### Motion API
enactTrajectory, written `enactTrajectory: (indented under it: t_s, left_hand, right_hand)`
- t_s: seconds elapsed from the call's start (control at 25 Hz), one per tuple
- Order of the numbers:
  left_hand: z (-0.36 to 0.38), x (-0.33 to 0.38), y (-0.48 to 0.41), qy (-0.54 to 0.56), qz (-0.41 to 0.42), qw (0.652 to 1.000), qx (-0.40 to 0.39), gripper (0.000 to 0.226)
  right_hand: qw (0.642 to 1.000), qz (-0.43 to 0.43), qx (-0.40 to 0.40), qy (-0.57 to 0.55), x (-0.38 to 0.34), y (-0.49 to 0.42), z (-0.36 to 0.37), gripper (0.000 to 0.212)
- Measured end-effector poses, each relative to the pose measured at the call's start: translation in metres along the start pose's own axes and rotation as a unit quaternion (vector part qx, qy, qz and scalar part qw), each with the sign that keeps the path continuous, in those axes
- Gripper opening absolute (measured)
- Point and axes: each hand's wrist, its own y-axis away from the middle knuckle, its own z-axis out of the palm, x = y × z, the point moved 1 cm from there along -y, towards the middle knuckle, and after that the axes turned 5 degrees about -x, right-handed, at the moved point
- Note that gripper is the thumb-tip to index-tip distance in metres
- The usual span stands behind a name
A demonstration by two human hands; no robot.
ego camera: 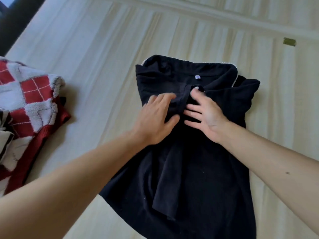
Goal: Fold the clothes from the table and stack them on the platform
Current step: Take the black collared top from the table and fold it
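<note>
A black garment point(189, 169) with a white beaded trim and a small white label lies spread on the cream-covered table point(103, 66). Its sleeves are folded in over the middle. My left hand point(155, 116) lies flat on the folded part, fingers straight. My right hand point(205, 112) rests beside it on the cloth, fingers spread and relaxed, thumb near the collar. Both hands press on the garment's upper middle, almost touching each other.
A heap of clothes point(25, 109), a red and white checked knit on top, sits at the left edge. A strip of olive tape point(289, 41) is stuck on the table at the upper right. A dark frame point(15, 18) runs along the upper left corner.
</note>
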Motion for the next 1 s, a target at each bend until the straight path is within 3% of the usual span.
enactTrajectory:
  t_s: [0.08, 0.2, 0.24, 0.32, 0.4, 0.48, 0.56, 0.6, 0.64, 0.76, 0.84, 0.92, 1.0]
  left_hand:
    - [0.029, -0.010, 0.018, -0.100, -0.093, 0.990, -0.034, 0.090]
    - [0.041, -0.020, 0.054, -0.072, -0.220, 0.973, -0.008, 0.102]
    - [0.042, -0.025, 0.068, -0.045, -0.259, 0.965, -0.015, 0.094]
    - [0.042, -0.031, 0.097, -0.029, -0.309, 0.950, -0.042, 0.061]
    - [0.043, -0.040, 0.125, -0.022, -0.331, 0.941, -0.069, 0.026]
    - [0.039, -0.048, 0.150, -0.013, -0.367, 0.920, -0.134, 0.024]
    - [0.028, -0.052, 0.163, -0.094, -0.381, 0.881, -0.263, 0.039]
    - [0.020, -0.053, 0.161, -0.143, -0.373, 0.871, -0.286, 0.049]
    - [0.011, -0.053, 0.150, -0.177, -0.349, 0.886, -0.251, 0.055]
    - [-0.001, -0.047, 0.082, -0.153, -0.165, 0.974, -0.033, 0.064]
    - [0.008, -0.043, 0.031, -0.143, -0.107, 0.983, -0.049, 0.066]
    - [0.012, -0.044, -0.010, -0.153, -0.044, 0.984, -0.081, 0.054]
    - [0.000, -0.052, -0.049, -0.193, 0.001, 0.981, -0.017, 0.032]
  right_hand:
    - [0.995, 0.013, 0.045, 0.090, 0.018, -0.006, -0.012, 0.098]
    - [0.956, -0.069, 0.099, 0.269, 0.036, -0.004, -0.016, 0.093]
    - [0.931, -0.111, 0.110, 0.330, 0.042, 0.002, -0.017, 0.086]
    - [0.845, -0.180, 0.115, 0.491, 0.058, 0.016, -0.020, 0.078]
    - [0.775, -0.164, 0.059, 0.607, 0.076, 0.024, -0.022, 0.076]
    - [0.771, -0.146, 0.012, 0.620, 0.082, 0.028, -0.022, 0.070]
    - [0.770, -0.243, 0.053, 0.588, 0.067, 0.026, -0.024, 0.059]
    - [0.745, -0.296, 0.098, 0.590, 0.058, 0.020, -0.027, 0.058]
    - [0.718, -0.319, 0.141, 0.603, 0.048, 0.010, -0.037, 0.063]
    - [0.702, -0.202, 0.140, 0.669, 0.034, -0.019, -0.074, 0.076]
    - [0.702, -0.142, 0.091, 0.692, 0.035, -0.030, -0.090, 0.072]
    - [0.687, -0.214, 0.104, 0.687, 0.015, -0.035, -0.096, 0.074]
    - [0.669, -0.252, 0.146, 0.684, -0.022, -0.048, -0.102, 0.089]
